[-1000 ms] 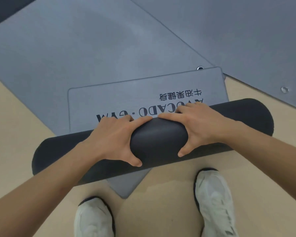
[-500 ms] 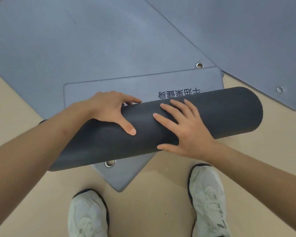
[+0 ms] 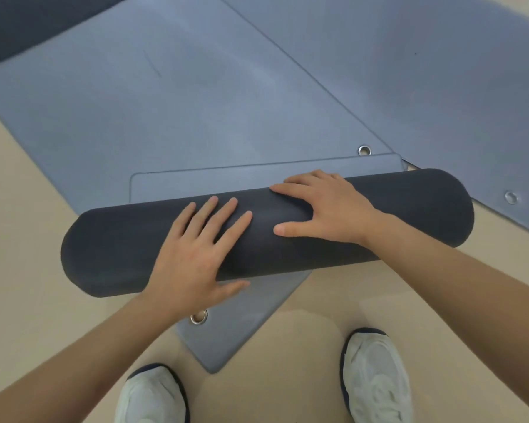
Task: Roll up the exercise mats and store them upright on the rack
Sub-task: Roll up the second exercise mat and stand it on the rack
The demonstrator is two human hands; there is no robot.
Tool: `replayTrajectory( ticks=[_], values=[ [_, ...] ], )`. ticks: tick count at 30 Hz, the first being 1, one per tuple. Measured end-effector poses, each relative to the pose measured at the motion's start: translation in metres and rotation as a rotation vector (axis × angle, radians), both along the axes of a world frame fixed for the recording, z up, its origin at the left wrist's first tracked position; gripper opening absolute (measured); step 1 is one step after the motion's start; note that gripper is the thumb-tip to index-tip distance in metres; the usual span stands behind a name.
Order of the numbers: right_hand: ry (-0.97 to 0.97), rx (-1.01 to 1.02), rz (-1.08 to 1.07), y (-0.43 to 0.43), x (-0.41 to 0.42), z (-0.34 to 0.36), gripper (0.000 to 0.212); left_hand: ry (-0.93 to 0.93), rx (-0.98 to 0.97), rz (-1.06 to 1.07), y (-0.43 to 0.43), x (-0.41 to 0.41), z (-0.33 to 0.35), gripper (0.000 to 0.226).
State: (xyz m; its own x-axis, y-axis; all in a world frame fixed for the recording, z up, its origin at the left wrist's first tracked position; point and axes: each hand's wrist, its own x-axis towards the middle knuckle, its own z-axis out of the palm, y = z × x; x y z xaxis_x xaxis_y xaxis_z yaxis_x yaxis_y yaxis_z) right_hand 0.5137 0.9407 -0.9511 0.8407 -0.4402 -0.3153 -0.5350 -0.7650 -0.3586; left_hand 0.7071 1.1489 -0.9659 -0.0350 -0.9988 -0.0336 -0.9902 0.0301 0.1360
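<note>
A dark grey rolled mat lies crosswise on the floor in front of me, with only a narrow strip of its flat end showing beyond the roll. My left hand presses flat on the roll's near side, fingers straight and spread. My right hand lies over the top of the roll, fingers reaching over its far edge, thumb stretched along the surface. The printed lettering on the flat end is hidden under the roll.
A second blue-grey mat lies flat under the roll, its eyeleted corner poking out near my shoes. A third flat mat lies at the right. Beige floor surrounds them. No rack is in view.
The roll has advanced forward, covering the lettering and most of the flat end. My left hand moved from the far side to the near side; my right hand went over the top.
</note>
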Motion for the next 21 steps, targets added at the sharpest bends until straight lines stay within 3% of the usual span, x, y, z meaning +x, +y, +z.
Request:
replayTrajectory(
  ticks=[3, 8, 13, 17, 19, 21],
  values=[
    [-0.069, -0.135, -0.044, -0.002, 0.006, 0.001, 0.080, 0.026, -0.019, 0.010, -0.016, 0.012, -0.002, 0.105],
    [-0.499, -0.435, -0.037, 0.049, 0.010, -0.009, 0.059, 0.088, 0.056, 0.021, -0.048, 0.038, 0.007, 0.110],
    [-0.247, -0.490, 0.094, 0.071, 0.014, -0.025, 0.090, 0.333, 0.113, 0.098, -0.082, 0.063, 0.020, 0.104],
    [-0.161, -0.482, 0.118, 0.046, 0.028, -0.021, 0.107, 0.320, -0.262, 0.101, -0.072, 0.065, 0.015, 0.073],
    [-0.145, -0.476, 0.107, 0.033, 0.039, -0.020, 0.108, 0.330, -0.450, 0.250, -0.049, 0.057, 0.010, 0.058],
    [-0.132, -0.445, 0.088, 0.016, 0.051, -0.018, 0.106, 0.346, -0.505, 0.416, -0.019, 0.050, 0.001, 0.055]
  ],
)
